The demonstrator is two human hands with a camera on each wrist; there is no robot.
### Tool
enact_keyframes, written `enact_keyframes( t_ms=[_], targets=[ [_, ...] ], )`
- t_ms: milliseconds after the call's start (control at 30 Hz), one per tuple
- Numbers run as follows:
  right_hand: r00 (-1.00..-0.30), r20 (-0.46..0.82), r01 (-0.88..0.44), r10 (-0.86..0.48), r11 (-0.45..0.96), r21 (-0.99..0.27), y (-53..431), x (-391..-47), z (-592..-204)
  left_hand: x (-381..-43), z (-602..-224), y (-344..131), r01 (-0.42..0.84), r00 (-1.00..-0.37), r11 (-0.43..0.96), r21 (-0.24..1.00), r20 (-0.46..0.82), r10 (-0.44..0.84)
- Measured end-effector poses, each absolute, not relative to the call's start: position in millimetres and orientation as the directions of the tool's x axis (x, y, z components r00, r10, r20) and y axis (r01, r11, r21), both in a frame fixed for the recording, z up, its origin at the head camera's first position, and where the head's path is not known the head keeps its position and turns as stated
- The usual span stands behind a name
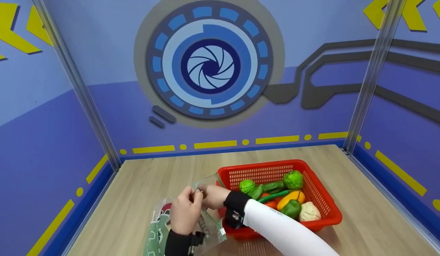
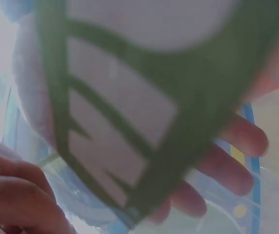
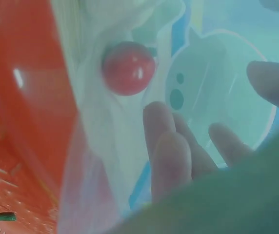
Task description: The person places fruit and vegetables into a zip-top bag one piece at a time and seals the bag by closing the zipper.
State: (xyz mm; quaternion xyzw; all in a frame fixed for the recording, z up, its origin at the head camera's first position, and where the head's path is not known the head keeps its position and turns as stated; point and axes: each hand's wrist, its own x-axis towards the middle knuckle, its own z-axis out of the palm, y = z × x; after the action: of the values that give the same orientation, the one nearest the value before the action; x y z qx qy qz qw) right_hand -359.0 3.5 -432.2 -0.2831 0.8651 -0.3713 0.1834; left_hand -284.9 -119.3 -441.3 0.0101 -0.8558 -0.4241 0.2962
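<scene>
A clear plastic zip bag [image 1: 211, 222] with green cartoon printing hangs between both hands above the table. My left hand [image 1: 184, 213] pinches the bag near its top edge with thumb and forefinger. Close against it, my right hand [image 1: 214, 196] grips the same edge, its fingertips partly hidden behind the left hand. A white slider [image 1: 222, 232] sits at the bag's right corner. Through the film in the right wrist view a round red tomato [image 3: 129, 68] shows. The green print [image 2: 198, 112] fills much of the left wrist view, blurred, with fingers [image 2: 227, 168] behind it.
Right of the hands stands a red plastic basket [image 1: 332, 209] holding green peppers [image 1: 291, 209], a yellow vegetable [image 1: 289, 199], a white cauliflower [image 1: 310, 212] and leafy green heads [image 1: 293, 179]. The wooden tabletop [image 1: 134, 185] is enclosed by blue printed walls [image 1: 113, 106].
</scene>
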Motion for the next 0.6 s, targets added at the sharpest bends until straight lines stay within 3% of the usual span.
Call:
enact_keyframes(
  t_ms=[267,600],
  targets=[
    [-0.782,-0.115,-0.274,-0.613,0.504,-0.819,14,-359,-426,-282,-441,-117,0.249,-0.825,0.648,0.72,0.507,-0.247],
    [-0.768,-0.037,-0.334,-0.639,0.449,-0.829,44,-364,-415,-285,-443,-118,0.238,-0.835,0.66,0.712,0.498,-0.235]
  ],
)
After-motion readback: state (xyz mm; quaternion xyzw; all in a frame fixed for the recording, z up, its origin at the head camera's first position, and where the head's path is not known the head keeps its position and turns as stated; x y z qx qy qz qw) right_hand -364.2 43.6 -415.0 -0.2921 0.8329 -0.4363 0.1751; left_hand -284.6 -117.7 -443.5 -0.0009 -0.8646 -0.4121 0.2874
